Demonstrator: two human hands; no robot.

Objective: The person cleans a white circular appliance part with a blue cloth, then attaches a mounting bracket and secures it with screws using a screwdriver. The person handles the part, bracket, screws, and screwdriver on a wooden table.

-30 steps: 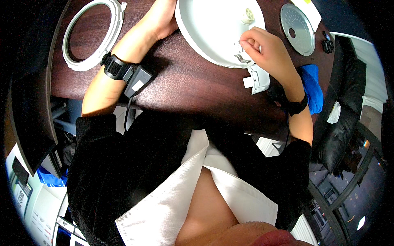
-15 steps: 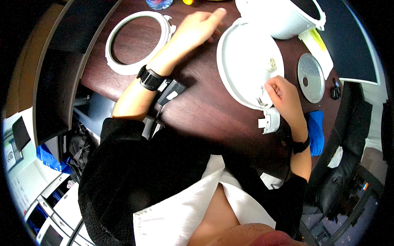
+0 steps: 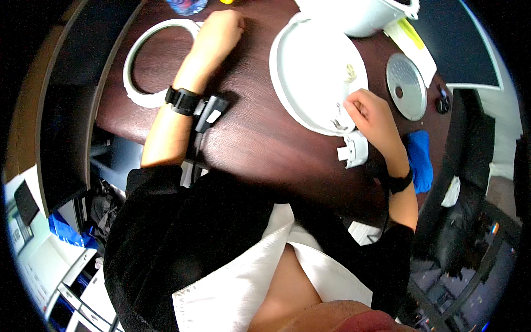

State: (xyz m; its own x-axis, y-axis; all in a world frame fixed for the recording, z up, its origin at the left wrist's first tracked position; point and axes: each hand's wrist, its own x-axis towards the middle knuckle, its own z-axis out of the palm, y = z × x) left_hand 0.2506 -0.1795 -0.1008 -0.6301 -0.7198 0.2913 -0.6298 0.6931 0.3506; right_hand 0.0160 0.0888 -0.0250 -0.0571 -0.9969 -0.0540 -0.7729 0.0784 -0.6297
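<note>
A white round appliance lid lies inner side up on the dark table, with a small pale fitting inside it. At its near end sit a thin metal piece and a white hinge part. My right hand rests at the lid's right near rim, fingers curled; what they hold, if anything, is hidden. To the left, my left hand is closed over the table, its fingertips mostly tucked from sight. A white ring lies beside it, partly behind my left wrist.
A white appliance body stands beyond the lid. On the right lie a perforated metal disc, a blue cloth and a small black object. Near my left wrist is a black box with a cable. A clear bottle is far left.
My left hand has moved left, away from the lid, and its fingers have curled in. My right hand stays by the lid's rim. The whole view has shifted slightly.
</note>
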